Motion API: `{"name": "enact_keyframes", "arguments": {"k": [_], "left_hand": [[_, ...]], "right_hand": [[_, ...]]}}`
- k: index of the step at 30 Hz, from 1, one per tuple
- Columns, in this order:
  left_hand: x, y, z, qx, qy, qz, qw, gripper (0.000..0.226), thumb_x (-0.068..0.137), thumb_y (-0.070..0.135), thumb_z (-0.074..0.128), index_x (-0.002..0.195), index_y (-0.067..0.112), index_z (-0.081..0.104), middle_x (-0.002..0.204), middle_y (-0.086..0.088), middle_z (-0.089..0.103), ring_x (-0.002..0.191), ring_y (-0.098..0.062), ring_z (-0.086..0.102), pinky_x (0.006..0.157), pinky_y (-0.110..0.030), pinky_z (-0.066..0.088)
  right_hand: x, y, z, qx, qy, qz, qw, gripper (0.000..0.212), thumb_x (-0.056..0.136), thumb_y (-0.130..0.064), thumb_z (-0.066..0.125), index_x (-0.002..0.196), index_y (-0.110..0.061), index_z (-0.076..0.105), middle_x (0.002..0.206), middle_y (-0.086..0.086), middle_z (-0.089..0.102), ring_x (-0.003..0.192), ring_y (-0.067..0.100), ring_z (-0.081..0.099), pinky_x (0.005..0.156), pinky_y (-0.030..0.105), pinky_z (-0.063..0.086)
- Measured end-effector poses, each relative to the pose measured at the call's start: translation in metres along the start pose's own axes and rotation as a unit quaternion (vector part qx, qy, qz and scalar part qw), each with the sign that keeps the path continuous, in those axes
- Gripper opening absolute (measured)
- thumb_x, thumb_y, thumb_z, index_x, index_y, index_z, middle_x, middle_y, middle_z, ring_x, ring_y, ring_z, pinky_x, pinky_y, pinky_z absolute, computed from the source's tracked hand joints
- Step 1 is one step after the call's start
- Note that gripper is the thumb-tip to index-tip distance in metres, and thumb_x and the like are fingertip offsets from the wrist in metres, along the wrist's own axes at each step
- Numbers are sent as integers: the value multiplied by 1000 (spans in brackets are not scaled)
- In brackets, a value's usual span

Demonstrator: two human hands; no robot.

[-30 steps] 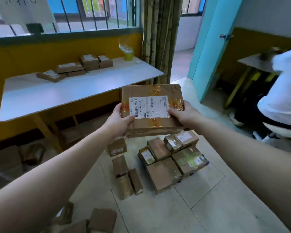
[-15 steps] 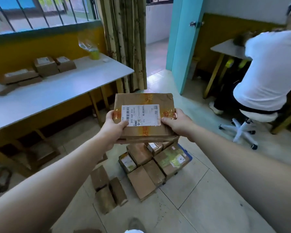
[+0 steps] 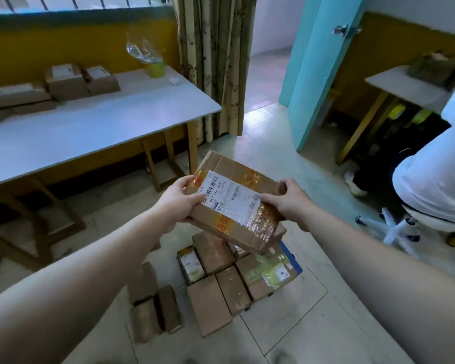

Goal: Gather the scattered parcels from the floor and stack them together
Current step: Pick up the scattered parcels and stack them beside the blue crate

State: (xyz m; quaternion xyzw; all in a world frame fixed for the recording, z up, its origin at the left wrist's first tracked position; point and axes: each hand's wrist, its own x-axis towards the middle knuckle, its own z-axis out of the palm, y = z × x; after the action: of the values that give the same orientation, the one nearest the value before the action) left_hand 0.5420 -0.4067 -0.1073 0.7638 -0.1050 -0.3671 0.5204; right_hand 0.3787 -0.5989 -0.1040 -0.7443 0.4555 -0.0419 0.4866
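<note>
The left hand (image 3: 177, 203) is clamped on the left edge of a taped cardboard parcel (image 3: 235, 199), thumb on top beside the white shipping label (image 3: 227, 198), fingers underneath. The parcel is held tilted in the air, above the gathered parcels (image 3: 229, 274) on the floor (image 3: 313, 324). It looks stiff and fairly light, though the glossy tape may be slippery, so gripping both short edges seems soundest. The right hand (image 3: 289, 200) is closed on the right edge, with 2 grips opposed.
</note>
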Motion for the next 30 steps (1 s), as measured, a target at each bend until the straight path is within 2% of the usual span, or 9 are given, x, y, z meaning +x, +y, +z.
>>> {"name": "enact_keyframes", "arguments": {"k": [3,6,9,12,14,16,20,24,30], "left_hand": [[19,-13,7,-70,110,5,991,48,83,17,72,123,29,49,115,-3,61,77,-14,70,54,-26,56],[31,-26,27,-166,209,-14,964,69,82,13,73,139,25,35,113,-2,55,77,-16,69,53,-27,56],[37,-40,59,-204,264,-73,940,65,80,18,75,129,20,33,97,-1,59,71,-14,68,46,-27,52],[46,-60,104,-184,229,-111,949,49,81,14,74,113,24,37,94,4,62,72,-11,65,43,-23,50],[56,-79,124,-181,202,-133,953,49,83,11,71,118,25,38,102,1,65,81,-15,68,57,-30,58],[65,-101,137,-145,180,-163,959,54,85,13,70,127,22,37,116,-6,63,96,-23,66,78,-43,57],[80,-165,161,-93,165,-224,956,68,85,17,70,138,21,27,121,-5,57,100,-23,62,76,-37,56],[98,-245,180,-58,161,-254,952,64,85,15,68,138,20,31,119,-5,59,104,-24,60,88,-40,53],[122,-361,199,-34,138,-281,949,52,86,7,65,128,26,41,97,11,58,86,-5,57,61,-22,46]], "right_hand": [[29,-1,9,-48,-42,-30,998,40,76,-41,76,94,-26,44,96,3,60,82,20,64,61,35,56],[56,9,15,-74,-101,-51,991,35,77,-40,75,88,-24,45,97,7,64,86,23,64,77,44,55],[78,34,15,-84,-176,-50,980,38,81,-35,72,107,-18,50,104,9,65,93,26,64,88,46,52],[95,67,15,-147,-221,-70,962,53,87,-42,64,134,-30,42,116,-2,63,100,19,60,91,37,49],[108,92,17,-164,-251,-53,952,57,88,-43,61,139,-32,36,122,-3,62,107,19,59,94,39,49],[117,120,25,-172,-277,-27,945,61,87,-42,63,139,-29,34,126,-2,60,111,19,59,96,41,49],[130,178,56,-194,-288,10,938,58,86,-39,67,132,-21,37,125,0,57,108,18,55,90,33,46],[141,242,101,-213,-303,35,928,52,88,-35,65,128,-21,36,124,2,59,112,24,56,94,40,47],[157,340,174,-234,-316,76,916,54,89,-33,64,133,-25,32,122,1,61,109,25,59,95,46,48]]}}
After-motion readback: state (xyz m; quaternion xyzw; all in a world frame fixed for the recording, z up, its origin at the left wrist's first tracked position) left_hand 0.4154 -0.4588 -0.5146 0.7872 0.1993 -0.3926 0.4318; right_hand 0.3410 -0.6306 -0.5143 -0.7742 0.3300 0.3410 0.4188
